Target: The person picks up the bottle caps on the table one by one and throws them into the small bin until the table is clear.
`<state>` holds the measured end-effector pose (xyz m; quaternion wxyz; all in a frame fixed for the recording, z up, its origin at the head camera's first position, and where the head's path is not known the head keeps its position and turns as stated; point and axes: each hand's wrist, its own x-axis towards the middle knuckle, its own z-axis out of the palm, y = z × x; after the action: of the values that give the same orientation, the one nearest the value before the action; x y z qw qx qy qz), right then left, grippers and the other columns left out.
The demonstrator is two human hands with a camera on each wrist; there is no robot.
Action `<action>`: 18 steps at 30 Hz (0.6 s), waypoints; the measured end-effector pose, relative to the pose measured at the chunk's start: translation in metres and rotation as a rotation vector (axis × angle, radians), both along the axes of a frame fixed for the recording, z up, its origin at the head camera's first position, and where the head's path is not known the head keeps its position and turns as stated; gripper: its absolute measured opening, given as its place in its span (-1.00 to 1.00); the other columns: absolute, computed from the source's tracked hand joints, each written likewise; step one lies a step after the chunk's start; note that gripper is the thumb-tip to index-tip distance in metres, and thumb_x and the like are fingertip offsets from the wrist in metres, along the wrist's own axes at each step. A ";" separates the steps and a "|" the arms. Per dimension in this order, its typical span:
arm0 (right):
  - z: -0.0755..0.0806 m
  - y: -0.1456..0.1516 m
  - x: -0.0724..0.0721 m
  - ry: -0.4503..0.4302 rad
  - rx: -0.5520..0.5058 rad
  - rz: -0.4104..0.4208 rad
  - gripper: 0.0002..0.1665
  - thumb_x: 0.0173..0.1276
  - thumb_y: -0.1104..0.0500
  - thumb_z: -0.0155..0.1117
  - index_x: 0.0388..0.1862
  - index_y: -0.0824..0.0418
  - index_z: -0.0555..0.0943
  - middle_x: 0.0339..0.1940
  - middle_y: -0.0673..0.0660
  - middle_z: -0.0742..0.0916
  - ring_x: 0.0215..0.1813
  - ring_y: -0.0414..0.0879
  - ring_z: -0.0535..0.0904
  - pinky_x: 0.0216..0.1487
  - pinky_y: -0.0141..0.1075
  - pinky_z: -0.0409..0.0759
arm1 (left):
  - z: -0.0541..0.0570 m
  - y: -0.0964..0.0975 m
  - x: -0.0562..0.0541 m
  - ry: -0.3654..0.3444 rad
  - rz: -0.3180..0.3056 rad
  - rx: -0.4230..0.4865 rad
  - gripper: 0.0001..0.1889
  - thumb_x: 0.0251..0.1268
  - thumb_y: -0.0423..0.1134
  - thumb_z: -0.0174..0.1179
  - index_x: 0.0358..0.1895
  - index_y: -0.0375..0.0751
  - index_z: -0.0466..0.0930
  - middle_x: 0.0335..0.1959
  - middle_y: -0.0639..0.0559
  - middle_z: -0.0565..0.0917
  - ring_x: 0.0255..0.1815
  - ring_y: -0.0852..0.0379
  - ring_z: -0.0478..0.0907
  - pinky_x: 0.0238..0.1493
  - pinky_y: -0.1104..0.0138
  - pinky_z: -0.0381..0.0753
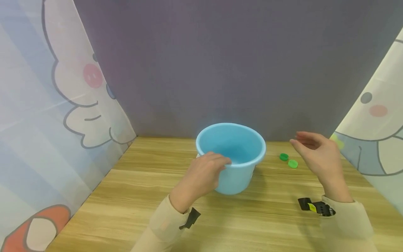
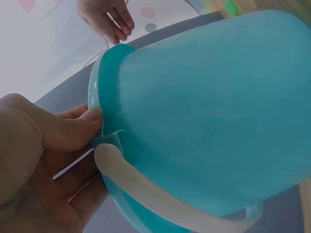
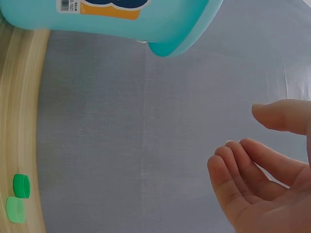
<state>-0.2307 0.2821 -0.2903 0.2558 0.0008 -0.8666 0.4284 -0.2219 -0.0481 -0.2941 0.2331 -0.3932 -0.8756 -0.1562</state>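
A light blue bucket (image 1: 234, 180) with a white handle (image 2: 160, 194) is upright over the wooden table. My left hand (image 1: 203, 171) grips its near left rim, the thumb (image 2: 77, 127) on the outside and the fingers reaching over the edge. Off to the bucket's right, my right hand (image 1: 321, 157) hangs in the air with loosely bent fingers and nothing between them. Below and left of that hand lie a dark green bottle cap (image 1: 284, 157) and a light green bottle cap (image 1: 292, 163), side by side on the table.
The wooden tabletop (image 1: 141, 196) meets a grey cloth backdrop (image 1: 220, 63) at its far edge. Cartoon-printed curtains stand along the left (image 1: 31, 115) and right sides. A label (image 3: 107, 7) is on the bucket's wall. Black straps (image 1: 316, 206) sit at both wrists.
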 end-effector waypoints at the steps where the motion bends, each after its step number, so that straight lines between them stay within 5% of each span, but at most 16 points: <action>1: 0.001 0.000 0.000 -0.004 0.006 -0.003 -0.35 0.41 -0.12 0.35 0.30 0.26 0.59 -0.14 -0.38 0.60 -0.16 -0.57 0.50 -0.18 -0.61 0.44 | 0.000 0.000 0.000 0.001 0.000 0.001 -0.71 0.22 -0.52 0.32 -0.05 -0.13 0.75 -0.14 0.06 0.77 -0.08 0.05 0.67 -0.07 0.23 0.71; 6: -0.001 0.002 -0.001 -0.019 0.041 0.002 -0.37 0.43 -0.11 0.34 0.29 0.28 0.60 -0.10 -0.23 0.64 -0.17 -0.58 0.48 -0.18 -0.57 0.44 | 0.000 0.000 0.000 0.007 0.002 0.002 -0.72 0.22 -0.51 0.33 -0.06 -0.13 0.75 -0.14 0.06 0.77 -0.08 0.04 0.67 -0.05 0.23 0.70; 13: -0.006 0.006 -0.008 -0.063 0.099 0.026 -0.35 0.46 -0.12 0.28 0.29 0.33 0.58 0.13 0.33 0.69 -0.16 -0.57 0.43 -0.20 -0.54 0.44 | 0.001 -0.001 0.001 0.008 0.003 0.001 -0.72 0.22 -0.52 0.32 -0.06 -0.13 0.74 -0.14 0.06 0.77 -0.08 0.04 0.67 -0.06 0.22 0.71; 18: -0.010 0.008 -0.014 -0.085 0.132 0.051 -0.32 0.47 -0.15 0.26 0.28 0.37 0.56 0.16 0.39 0.67 0.04 0.00 0.62 -0.20 -0.51 0.45 | 0.000 -0.003 0.000 0.004 0.009 0.003 -0.72 0.22 -0.52 0.33 -0.06 -0.14 0.74 -0.13 0.06 0.77 -0.09 0.04 0.67 -0.08 0.22 0.71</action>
<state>-0.2450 0.2896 -0.2999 0.2070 0.0216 -0.9027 0.3766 -0.2215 -0.0510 -0.2942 0.2360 -0.3893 -0.8766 -0.1558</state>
